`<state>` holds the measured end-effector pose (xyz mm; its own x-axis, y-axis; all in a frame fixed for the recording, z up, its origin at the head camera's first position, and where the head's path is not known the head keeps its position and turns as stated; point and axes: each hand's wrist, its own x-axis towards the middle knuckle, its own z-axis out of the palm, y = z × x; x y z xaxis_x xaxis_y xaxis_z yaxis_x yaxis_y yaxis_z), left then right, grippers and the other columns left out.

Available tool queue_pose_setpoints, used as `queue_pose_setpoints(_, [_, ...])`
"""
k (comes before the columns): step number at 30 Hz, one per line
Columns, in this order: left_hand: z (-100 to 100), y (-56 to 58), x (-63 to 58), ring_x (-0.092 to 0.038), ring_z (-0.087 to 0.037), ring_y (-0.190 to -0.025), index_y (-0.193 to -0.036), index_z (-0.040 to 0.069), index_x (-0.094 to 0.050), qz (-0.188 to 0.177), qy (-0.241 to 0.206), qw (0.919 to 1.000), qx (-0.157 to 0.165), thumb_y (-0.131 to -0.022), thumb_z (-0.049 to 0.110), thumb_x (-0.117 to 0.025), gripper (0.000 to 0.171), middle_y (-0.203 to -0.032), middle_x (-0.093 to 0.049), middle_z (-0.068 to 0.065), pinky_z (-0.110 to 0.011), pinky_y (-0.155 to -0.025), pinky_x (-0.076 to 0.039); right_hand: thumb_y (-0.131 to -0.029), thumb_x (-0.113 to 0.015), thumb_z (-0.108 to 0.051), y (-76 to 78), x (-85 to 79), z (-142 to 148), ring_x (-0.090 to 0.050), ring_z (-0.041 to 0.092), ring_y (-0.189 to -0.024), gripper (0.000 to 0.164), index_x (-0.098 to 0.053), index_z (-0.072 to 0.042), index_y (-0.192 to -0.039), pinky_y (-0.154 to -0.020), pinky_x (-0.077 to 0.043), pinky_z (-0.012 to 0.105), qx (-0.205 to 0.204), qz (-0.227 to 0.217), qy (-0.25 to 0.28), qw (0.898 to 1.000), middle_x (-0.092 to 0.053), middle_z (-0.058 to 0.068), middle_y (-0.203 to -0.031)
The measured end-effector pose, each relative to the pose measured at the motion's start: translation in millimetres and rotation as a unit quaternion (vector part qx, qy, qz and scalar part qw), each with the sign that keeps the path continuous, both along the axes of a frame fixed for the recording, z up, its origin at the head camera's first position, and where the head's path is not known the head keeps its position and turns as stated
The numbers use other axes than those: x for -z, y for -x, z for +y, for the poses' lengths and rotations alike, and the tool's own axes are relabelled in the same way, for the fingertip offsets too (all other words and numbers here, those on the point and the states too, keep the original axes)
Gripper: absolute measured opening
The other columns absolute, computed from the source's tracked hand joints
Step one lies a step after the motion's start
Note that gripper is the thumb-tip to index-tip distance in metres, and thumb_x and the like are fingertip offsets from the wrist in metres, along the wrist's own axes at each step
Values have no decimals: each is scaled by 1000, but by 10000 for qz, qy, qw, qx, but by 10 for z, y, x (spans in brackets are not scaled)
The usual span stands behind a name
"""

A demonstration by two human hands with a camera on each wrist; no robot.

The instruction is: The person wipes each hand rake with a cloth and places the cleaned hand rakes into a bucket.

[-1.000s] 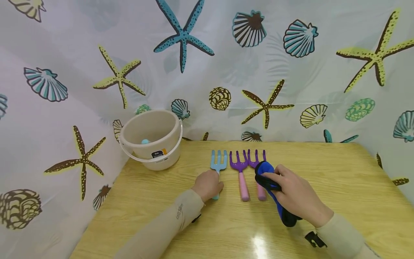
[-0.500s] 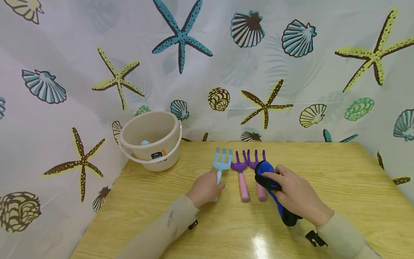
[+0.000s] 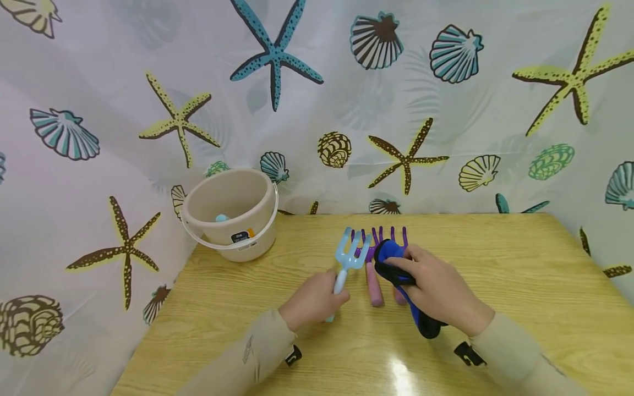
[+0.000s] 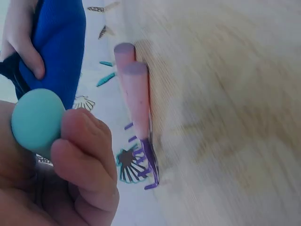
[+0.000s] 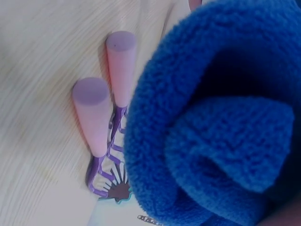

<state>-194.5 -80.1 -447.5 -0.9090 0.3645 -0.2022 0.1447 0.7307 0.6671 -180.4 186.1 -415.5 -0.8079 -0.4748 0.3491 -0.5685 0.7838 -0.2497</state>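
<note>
My left hand (image 3: 317, 300) grips the handle of a light blue hand fork (image 3: 353, 258), its tines raised and tilted to the right. The handle's round turquoise end (image 4: 38, 120) pokes out of the curled fingers in the left wrist view. In my right hand (image 3: 441, 289) is a folded blue cloth with black edging (image 3: 391, 253), pinched between thumb and fingers. Two purple hand forks with pink handles lie side by side on the table; the left one's handle (image 3: 374, 286) shows, and the right one (image 5: 121, 70) is partly covered by the cloth in the head view.
A beige bucket (image 3: 262, 231) with a white handle stands at the back left, a light blue thing (image 3: 221, 218) inside it. Behind the wooden table (image 3: 238, 308) hangs a curtain (image 3: 297, 121) printed with starfish and shells.
The left hand has lifted the light blue fork off the table and tilted it rightward, over the left purple fork's tines. The right hand with the cloth has shifted slightly left.
</note>
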Motion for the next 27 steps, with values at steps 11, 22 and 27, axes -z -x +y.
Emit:
queue_pose_setpoints(11, [105,-168,3,-50,-9,-50,-92,12,-55,227,-149,9992,303,-98,22,-58,13,-66,-51,2,-25,-46,-44,-85,-79,-16,29,-4,-173,-52,12,-81,39,-72,-19,-123,-70,-53,32,-203,219,-177,9994,-57,0,-99])
queue_pose_setpoints(22, [249,-249,-15,-51,-10,-50,-96,10,-57,160,-270,9981,528,-98,17,-59,7,-65,-53,2,-25,-46,-43,-81,-76,-3,41,65,-189,-47,11,-74,44,-73,-17,-123,-68,-51,27,-449,109,-538,9975,-47,-3,-89])
queue_pose_setpoints(27, [252,-269,-6,-51,-10,-49,-96,10,-58,159,-301,9979,547,-98,16,-59,7,-65,-53,1,-25,-46,-43,-80,-75,-1,36,43,-220,-45,11,-72,44,-74,-17,-121,-65,-48,26,-477,153,-573,9971,-46,-3,-87])
